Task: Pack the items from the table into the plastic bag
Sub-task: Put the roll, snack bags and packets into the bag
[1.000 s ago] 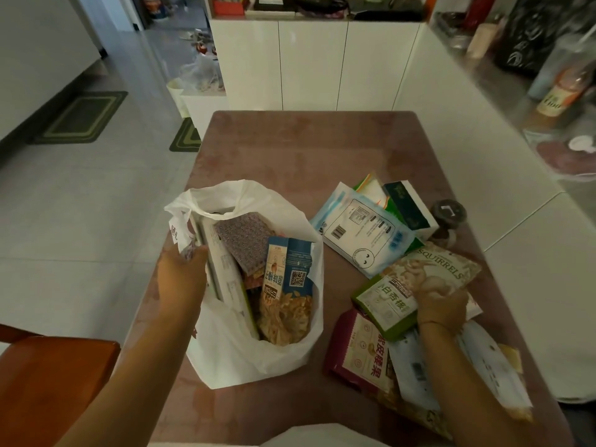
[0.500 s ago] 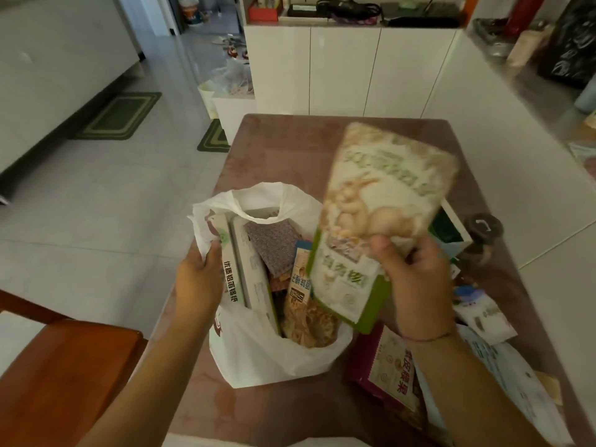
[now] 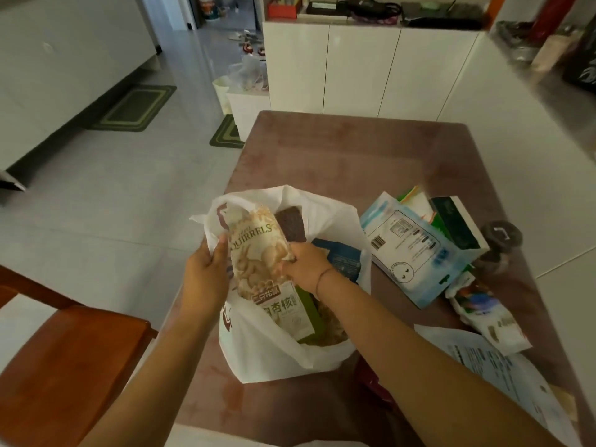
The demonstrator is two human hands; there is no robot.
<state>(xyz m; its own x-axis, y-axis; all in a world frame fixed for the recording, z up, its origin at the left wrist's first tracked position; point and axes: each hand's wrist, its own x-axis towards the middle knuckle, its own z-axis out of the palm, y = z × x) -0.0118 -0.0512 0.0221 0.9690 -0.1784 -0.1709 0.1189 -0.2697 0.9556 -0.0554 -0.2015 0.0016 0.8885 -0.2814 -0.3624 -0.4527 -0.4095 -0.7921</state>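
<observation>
A white plastic bag [image 3: 274, 356] stands open on the brown table [image 3: 354, 156]. A beige squirrel-print snack pouch [image 3: 258, 253] sits in the bag's mouth, its lower end inside. My right hand [image 3: 306, 266] grips the pouch's right edge. My left hand [image 3: 206, 275] holds the bag's left rim and touches the pouch's left side. Inside the bag I see a dark purple pad [image 3: 292, 224] and a blue packet [image 3: 345, 261]. On the table to the right lie a light blue wipes pack [image 3: 409, 250], a dark green box [image 3: 458, 224] and a white and blue pouch [image 3: 483, 314].
A dark round jar [image 3: 501, 238] stands at the table's right edge. White papers [image 3: 490, 362] and a red packet [image 3: 371, 379] lie at the near right. An orange wooden chair [image 3: 64, 366] is at the near left. White cabinets [image 3: 354, 66] stand beyond the table.
My right hand lifted the squirrel pouch from the table, carried it left over the bag and lowered it into the bag's mouth. My left hand stayed on the rim.
</observation>
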